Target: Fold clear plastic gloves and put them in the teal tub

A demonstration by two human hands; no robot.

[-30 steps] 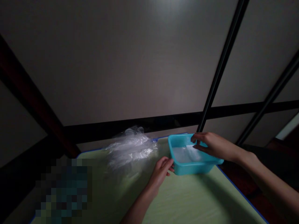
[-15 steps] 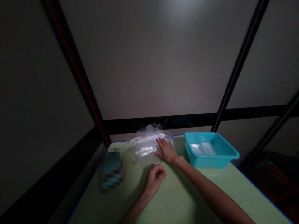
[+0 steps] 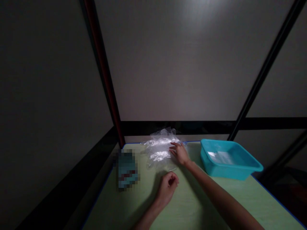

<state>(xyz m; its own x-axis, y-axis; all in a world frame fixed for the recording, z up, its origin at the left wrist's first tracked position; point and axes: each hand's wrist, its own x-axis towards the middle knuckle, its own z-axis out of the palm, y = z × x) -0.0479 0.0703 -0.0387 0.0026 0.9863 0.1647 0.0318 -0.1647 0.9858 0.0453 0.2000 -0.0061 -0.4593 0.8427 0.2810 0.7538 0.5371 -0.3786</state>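
A flat, crinkled pile of thin clear plastic gloves (image 3: 159, 147) lies near the far edge of the table, with rounded finger-like ends showing at its back. My right hand (image 3: 181, 153) rests on the right side of this pile, fingers apart and slightly bent, with nothing visibly gripped. Closer to me, my left hand (image 3: 168, 184) is held just in front of the pile. Its fingers curl round towards the thumb, leaving a small dark hollow, and I see nothing in them.
A turquoise plastic basin (image 3: 230, 172) stands on the right of the green table (image 3: 187, 204), with some clear plastic inside. At the left edge lies a pixelated blue-green item (image 3: 128, 169). Behind the table rises a panelled wall (image 3: 177, 73).
My right hand has gone from lying flat on the plastic to a raised wrist with bent fingers. My left hand keeps its curl. The whole view has shifted, so things appear further right.
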